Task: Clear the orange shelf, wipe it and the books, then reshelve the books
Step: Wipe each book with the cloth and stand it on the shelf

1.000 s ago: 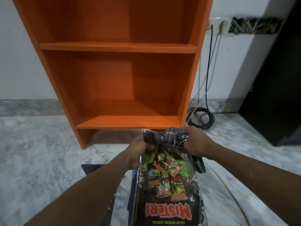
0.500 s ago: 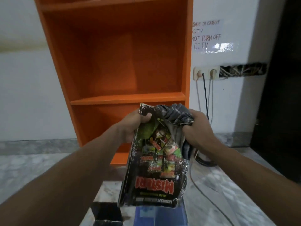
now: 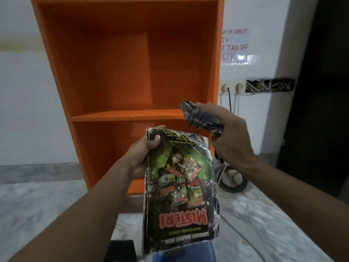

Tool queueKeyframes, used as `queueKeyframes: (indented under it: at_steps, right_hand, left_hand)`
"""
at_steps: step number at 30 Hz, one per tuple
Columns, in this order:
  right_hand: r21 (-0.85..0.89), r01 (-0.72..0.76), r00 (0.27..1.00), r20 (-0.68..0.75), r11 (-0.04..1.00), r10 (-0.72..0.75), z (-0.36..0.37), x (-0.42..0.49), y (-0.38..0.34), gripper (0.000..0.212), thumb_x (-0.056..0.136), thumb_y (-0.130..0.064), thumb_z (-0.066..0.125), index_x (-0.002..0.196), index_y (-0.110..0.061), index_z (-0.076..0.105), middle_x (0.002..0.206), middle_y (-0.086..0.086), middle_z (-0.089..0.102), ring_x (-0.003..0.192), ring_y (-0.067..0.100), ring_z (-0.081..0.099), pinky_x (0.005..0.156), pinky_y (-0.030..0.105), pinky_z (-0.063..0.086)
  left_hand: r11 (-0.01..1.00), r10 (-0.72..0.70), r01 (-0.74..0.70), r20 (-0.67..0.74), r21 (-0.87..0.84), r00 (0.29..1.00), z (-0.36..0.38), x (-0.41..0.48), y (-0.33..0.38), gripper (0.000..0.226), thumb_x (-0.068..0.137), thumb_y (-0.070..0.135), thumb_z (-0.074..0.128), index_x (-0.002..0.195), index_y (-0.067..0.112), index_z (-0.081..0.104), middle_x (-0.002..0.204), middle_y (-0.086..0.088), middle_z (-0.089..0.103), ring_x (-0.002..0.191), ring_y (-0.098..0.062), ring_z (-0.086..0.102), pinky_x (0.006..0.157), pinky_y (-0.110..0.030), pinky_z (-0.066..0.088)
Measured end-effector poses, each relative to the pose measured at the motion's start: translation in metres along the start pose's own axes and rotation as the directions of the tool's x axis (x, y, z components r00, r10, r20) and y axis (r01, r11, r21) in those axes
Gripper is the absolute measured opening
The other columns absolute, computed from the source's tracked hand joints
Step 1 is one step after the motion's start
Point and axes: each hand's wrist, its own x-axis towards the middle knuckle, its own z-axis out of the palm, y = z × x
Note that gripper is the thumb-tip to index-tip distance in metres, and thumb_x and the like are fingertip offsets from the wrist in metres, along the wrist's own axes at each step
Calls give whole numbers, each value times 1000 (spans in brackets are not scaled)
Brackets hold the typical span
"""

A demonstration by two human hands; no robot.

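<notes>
The orange shelf (image 3: pixel 120 114) stands against the white wall, and its visible compartments hold nothing. My left hand (image 3: pixel 143 154) grips the top left edge of a worn black and green "Misteri" book (image 3: pixel 179 190), held upright and upside down in front of the shelf. My right hand (image 3: pixel 226 137) is raised above the book's top right corner, closed around a crumpled dark grey cloth (image 3: pixel 200 118). Cloth and book are apart.
A blue book (image 3: pixel 185 254) and a dark object (image 3: pixel 120 250) lie below the held book on the marble floor. Wall sockets (image 3: pixel 232 86) with cables and a coiled black cable (image 3: pixel 234 180) are right of the shelf. A dark doorway (image 3: pixel 321 91) is at far right.
My view tilted up from the lower shelf to the middle one. My right hand lifted the cloth off the book's top edge and up to the right; the book rose higher.
</notes>
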Motion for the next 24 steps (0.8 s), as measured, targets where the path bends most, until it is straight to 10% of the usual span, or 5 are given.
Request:
queueKeyframes:
  at_steps: [5,9,13,16,24]
  right_hand:
    - [-73,173,821,561,982,-103,33,-84,22,50,99,-21,51,145,-37,39,163,3,13,149,29,11,116,49,29]
    - [103,400,572,749,911,-335,26,-150,32,27,97,-35,56,123,-36,61,147,-4,46,132,16,47,96,36,53]
    - [37,309,853,431,950,-295,11,-90,20,38,88,-30,53,125,-24,63,138,4,53,118,18,53,89,6,46]
    - [-146,183,968,202,972,-151,12,-34,18,52,84,-12,65,135,-22,56,147,18,43,129,35,46,100,39,48]
    - [175,423,574,708,889,-412,24,-173,52,18,92,-26,63,109,-32,66,119,-7,62,104,13,63,78,36,59]
  left_hand:
    - [997,52,-49,38,-67,998,2,11,5,30,98,17,51,125,24,60,95,-13,74,78,-28,72,70,-45,60]
    - [998,58,-57,59,-22,997,-15,10,5,28,99,16,50,117,28,68,108,-13,73,94,-31,70,85,-48,55]
    - [999,34,-34,42,-14,999,-25,7,1,27,99,21,50,96,31,76,105,-13,74,90,-30,71,87,-49,54]
    - [998,64,-63,62,-16,996,-16,8,6,27,100,24,48,118,27,68,106,-11,74,88,-28,72,78,-43,58]
    - [979,186,-181,48,-99,981,-24,3,23,30,102,21,44,127,26,59,98,-7,75,79,-24,74,60,-35,59]
